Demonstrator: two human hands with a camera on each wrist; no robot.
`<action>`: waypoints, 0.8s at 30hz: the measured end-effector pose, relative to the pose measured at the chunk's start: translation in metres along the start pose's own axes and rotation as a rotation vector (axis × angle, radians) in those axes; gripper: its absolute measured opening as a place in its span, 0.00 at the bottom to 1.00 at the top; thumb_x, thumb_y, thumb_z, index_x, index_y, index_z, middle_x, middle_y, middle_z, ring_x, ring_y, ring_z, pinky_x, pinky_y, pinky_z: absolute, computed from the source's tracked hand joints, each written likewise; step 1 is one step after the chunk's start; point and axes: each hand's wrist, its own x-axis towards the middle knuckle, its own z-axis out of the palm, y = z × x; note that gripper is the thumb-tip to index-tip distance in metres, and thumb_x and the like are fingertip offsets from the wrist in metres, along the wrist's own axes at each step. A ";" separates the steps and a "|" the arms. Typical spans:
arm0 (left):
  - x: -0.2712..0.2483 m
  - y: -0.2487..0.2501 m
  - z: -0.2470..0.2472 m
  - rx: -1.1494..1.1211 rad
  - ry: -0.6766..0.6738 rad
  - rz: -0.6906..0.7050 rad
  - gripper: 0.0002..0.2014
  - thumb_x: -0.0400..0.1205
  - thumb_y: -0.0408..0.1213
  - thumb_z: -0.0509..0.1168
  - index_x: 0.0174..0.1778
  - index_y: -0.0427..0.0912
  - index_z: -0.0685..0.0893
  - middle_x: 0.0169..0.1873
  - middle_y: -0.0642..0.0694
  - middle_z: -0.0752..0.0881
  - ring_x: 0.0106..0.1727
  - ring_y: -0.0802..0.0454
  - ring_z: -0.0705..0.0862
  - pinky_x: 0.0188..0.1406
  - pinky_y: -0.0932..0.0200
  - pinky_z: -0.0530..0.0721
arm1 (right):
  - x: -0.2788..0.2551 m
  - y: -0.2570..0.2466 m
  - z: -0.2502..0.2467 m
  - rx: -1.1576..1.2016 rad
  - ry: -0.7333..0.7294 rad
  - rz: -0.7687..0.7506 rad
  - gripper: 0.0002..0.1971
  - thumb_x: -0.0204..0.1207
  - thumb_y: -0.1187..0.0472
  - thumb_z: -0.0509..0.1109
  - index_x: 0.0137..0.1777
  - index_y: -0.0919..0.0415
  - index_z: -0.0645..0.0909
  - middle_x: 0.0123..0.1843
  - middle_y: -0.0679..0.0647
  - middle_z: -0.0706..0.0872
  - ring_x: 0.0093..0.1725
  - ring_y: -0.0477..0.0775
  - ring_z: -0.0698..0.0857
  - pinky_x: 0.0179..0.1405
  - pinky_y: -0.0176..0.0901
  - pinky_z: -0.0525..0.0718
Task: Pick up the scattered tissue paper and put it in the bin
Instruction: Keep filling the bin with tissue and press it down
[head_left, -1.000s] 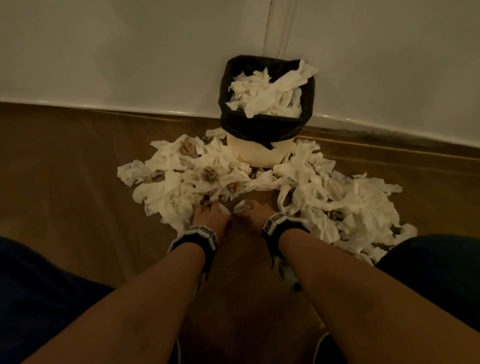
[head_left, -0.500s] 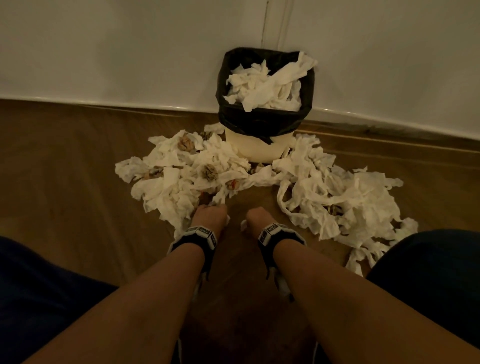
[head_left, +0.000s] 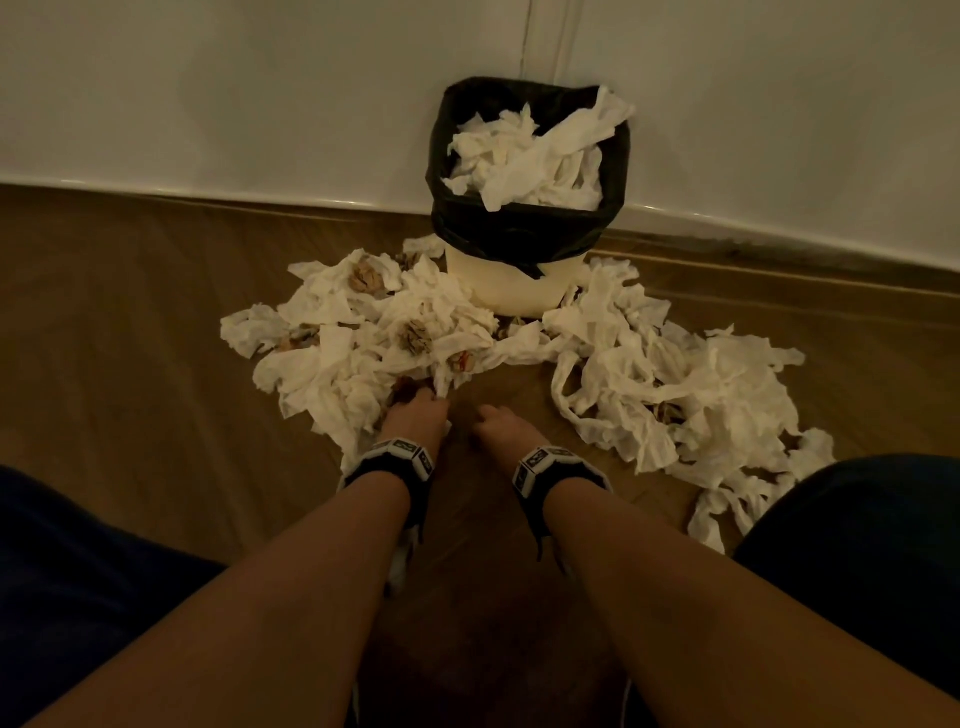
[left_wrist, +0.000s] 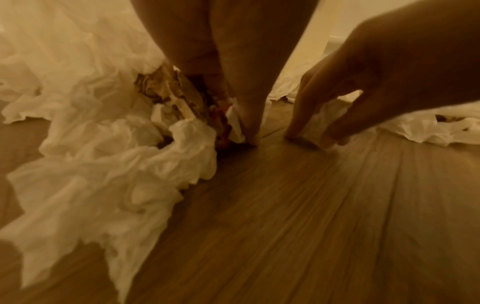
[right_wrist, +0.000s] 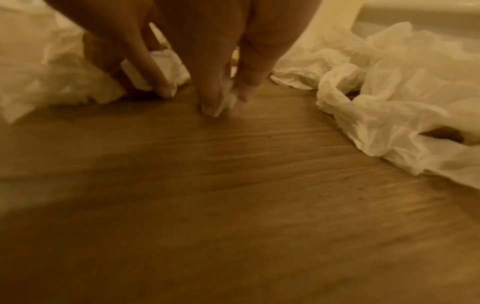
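Note:
A cream bin (head_left: 511, 291) with a black liner stands against the wall, heaped with white tissue (head_left: 535, 156). Crumpled tissue lies on the wooden floor in a left pile (head_left: 358, 338) and a right pile (head_left: 685, 395). My left hand (head_left: 418, 402) is at the near edge of the left pile. Its fingertips (left_wrist: 250, 135) press to the floor and pinch a tissue piece (left_wrist: 235, 125). My right hand (head_left: 485, 418) is beside it on bare floor, its fingers pinching a small tissue scrap (right_wrist: 226, 102).
Brownish soiled wads (head_left: 415, 338) sit among the left pile's tissue. A white wall and skirting (head_left: 260, 197) run behind the bin. Bare floor (head_left: 156, 364) stretches to the left, and a strip runs between the piles. My knees in dark cloth (head_left: 857, 545) frame the lower corners.
Both hands have drawn back slightly from the pile toward me. The loose scrap that lay by my right fingers is now pinched between them.

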 end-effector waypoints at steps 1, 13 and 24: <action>-0.001 0.001 -0.002 0.030 -0.012 0.013 0.16 0.85 0.39 0.57 0.67 0.41 0.76 0.64 0.38 0.75 0.60 0.37 0.79 0.55 0.47 0.78 | 0.002 -0.002 -0.003 0.031 -0.024 0.047 0.18 0.84 0.67 0.54 0.71 0.67 0.73 0.73 0.65 0.69 0.70 0.65 0.72 0.68 0.51 0.72; -0.028 0.014 -0.046 -0.023 0.087 0.012 0.16 0.82 0.40 0.63 0.67 0.47 0.80 0.68 0.43 0.75 0.66 0.43 0.77 0.67 0.50 0.72 | -0.030 0.022 -0.035 0.412 0.254 0.217 0.18 0.79 0.61 0.66 0.68 0.62 0.79 0.68 0.60 0.81 0.68 0.59 0.78 0.65 0.46 0.75; -0.075 0.041 -0.146 -0.210 0.317 0.074 0.08 0.80 0.38 0.65 0.54 0.45 0.83 0.57 0.43 0.84 0.58 0.44 0.81 0.51 0.56 0.77 | -0.105 0.025 -0.102 0.718 0.640 0.237 0.12 0.79 0.64 0.67 0.59 0.63 0.86 0.61 0.60 0.86 0.63 0.59 0.82 0.57 0.41 0.78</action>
